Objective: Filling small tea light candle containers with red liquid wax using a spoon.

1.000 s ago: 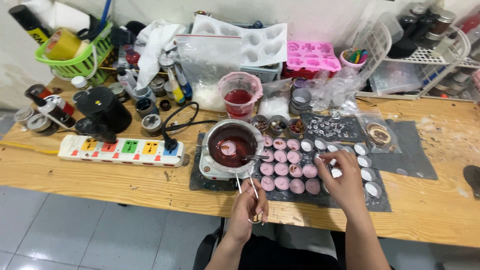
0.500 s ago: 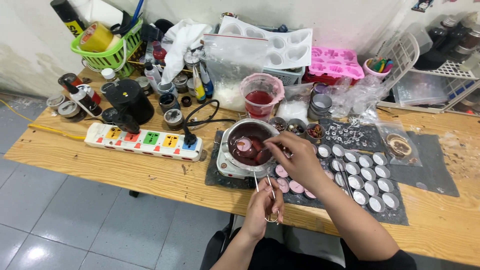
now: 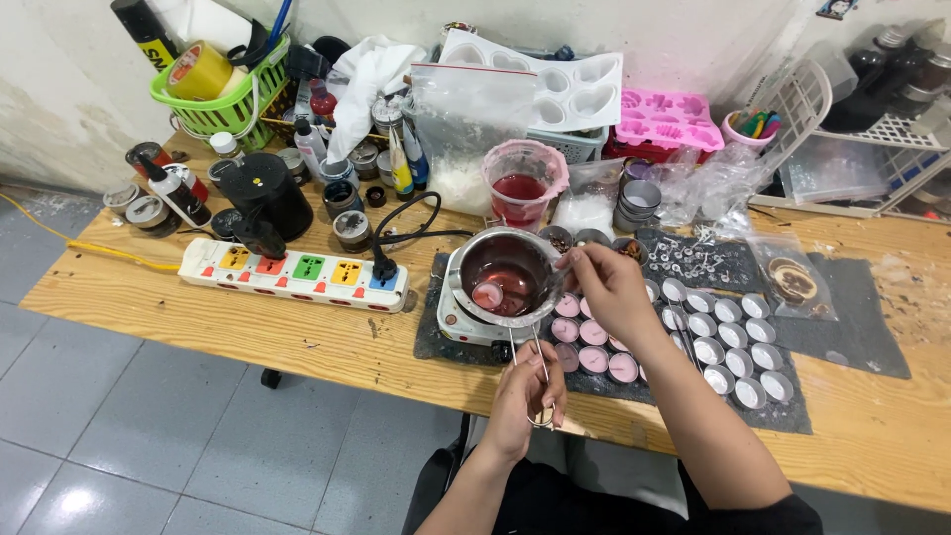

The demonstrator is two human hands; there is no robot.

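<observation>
A small metal melting pot [image 3: 503, 269] with red liquid and a pink lump in it sits on a white hot plate [image 3: 458, 319]. My left hand [image 3: 527, 394] is at the table's front edge, closed on the pot's wire handle [image 3: 525, 349]. My right hand [image 3: 606, 289] hovers at the pot's right rim with thumb and fingers pinched together; what they hold, if anything, is hidden. Just right of the pot, on a dark mat [image 3: 860, 342], stand several pink-filled tealight cups [image 3: 592, 359] and several unfilled ones [image 3: 735, 349].
A white power strip [image 3: 297, 269] lies left of the hot plate, its black cable plugged in. Behind are a pink cup of red liquid [image 3: 522, 185], a black jug [image 3: 265, 193], a green basket [image 3: 220, 97], a pink mould [image 3: 670, 119], a white mould [image 3: 555, 71] and a white rack [image 3: 842, 124].
My right hand has moved left from the tealight cups to the pot's right rim. My left hand has stayed on the wire handle. The view has shifted a little.
</observation>
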